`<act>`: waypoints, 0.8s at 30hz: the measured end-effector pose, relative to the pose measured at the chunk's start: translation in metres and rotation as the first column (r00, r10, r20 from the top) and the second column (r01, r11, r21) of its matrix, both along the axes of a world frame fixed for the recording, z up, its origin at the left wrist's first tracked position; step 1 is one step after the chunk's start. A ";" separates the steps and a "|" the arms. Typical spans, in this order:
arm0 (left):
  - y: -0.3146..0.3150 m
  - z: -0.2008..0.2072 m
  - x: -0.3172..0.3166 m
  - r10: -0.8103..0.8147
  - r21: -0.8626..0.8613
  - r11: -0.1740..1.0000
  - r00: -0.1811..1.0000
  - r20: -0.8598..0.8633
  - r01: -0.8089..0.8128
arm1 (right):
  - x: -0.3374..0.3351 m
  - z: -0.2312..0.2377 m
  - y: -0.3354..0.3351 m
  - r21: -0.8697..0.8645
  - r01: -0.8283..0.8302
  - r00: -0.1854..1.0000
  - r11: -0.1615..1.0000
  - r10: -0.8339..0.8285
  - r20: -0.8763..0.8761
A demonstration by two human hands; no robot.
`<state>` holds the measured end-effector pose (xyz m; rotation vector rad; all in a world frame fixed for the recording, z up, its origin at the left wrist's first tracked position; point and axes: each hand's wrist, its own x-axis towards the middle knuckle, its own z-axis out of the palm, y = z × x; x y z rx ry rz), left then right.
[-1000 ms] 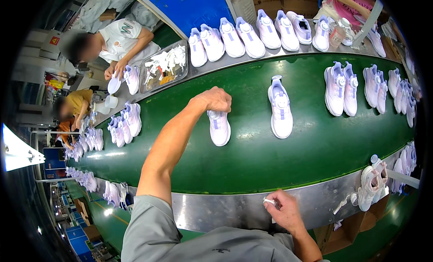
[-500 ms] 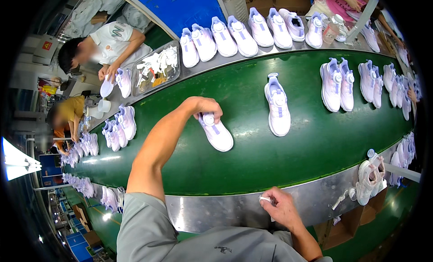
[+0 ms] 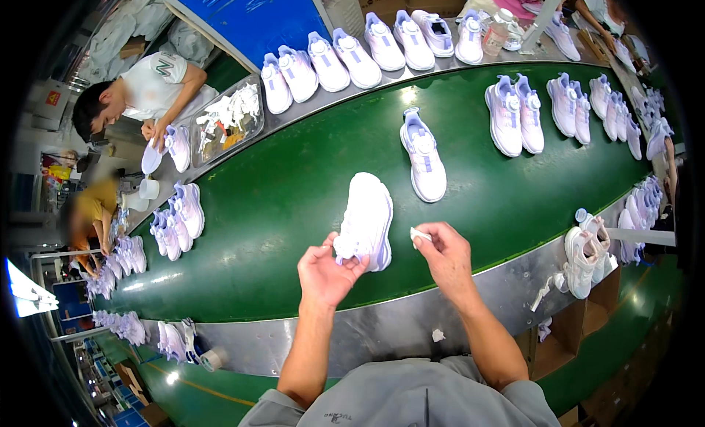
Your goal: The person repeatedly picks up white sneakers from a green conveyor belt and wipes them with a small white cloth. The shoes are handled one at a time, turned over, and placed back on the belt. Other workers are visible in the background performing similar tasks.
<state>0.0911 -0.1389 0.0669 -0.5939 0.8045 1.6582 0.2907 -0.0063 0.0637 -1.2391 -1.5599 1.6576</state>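
My left hand (image 3: 328,275) grips a white and lilac sneaker (image 3: 367,215) by its heel end, its toe pointing away from me over the green belt. To the right of that shoe, my right hand (image 3: 445,257) pinches a small white scrap (image 3: 420,234), perhaps cloth or paper, between thumb and fingers. Another sneaker (image 3: 426,166) of the same kind, with a round dial on its tongue, lies on the belt (image 3: 294,185) just beyond my hands. A small white piece (image 3: 438,335) rests on the metal ledge (image 3: 389,331) in front of me.
Several sneakers line the far metal shelf (image 3: 411,76). A clear bin (image 3: 253,129) of white scraps stands at the far left beside a person (image 3: 165,82) handling a shoe. More pairs (image 3: 514,117) sit on the belt at right. Beige shoes (image 3: 582,259) stand on the near ledge.
My left hand has brought the sneaker nearer and turned it toe-away. My right hand has risen from the ledge to beside it, still pinching the scrap. The view has shifted right.
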 end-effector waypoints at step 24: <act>-0.023 0.018 0.028 -0.049 0.116 0.992 0.998 0.050 0.043 | -0.023 0.012 0.023 0.355 -0.226 0.965 0.907 0.159 0.210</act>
